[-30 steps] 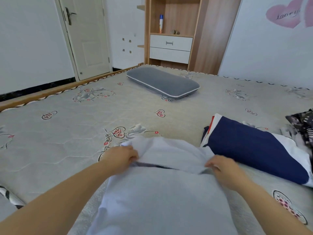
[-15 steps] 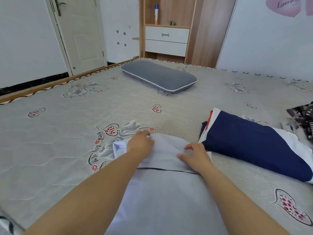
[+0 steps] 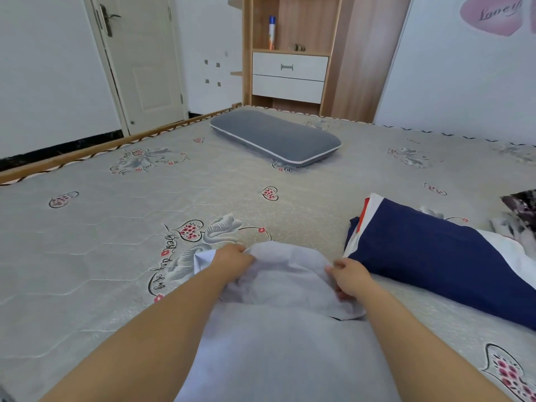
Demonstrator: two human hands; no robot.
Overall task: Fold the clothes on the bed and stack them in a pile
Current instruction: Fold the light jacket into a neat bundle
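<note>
On the quilted bed (image 3: 87, 256), at 6 o'clock, your left hand (image 3: 232, 261) and right hand (image 3: 349, 278) each pinch the soft, thin pale-lilac garment (image 3: 284, 329), bunched into a rounded hump. At 3 o'clock lies a smooth navy folded garment (image 3: 429, 253); at 12, a grey pillow (image 3: 275, 136).

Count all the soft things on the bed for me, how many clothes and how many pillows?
Clothes: 3, the pale lilac garment both hands are gripping, the navy and white folded garment, and the dark patterned garment at the right edge.
Pillows: 1, the grey pillow.
Total: 4 soft things on the bed.
</note>
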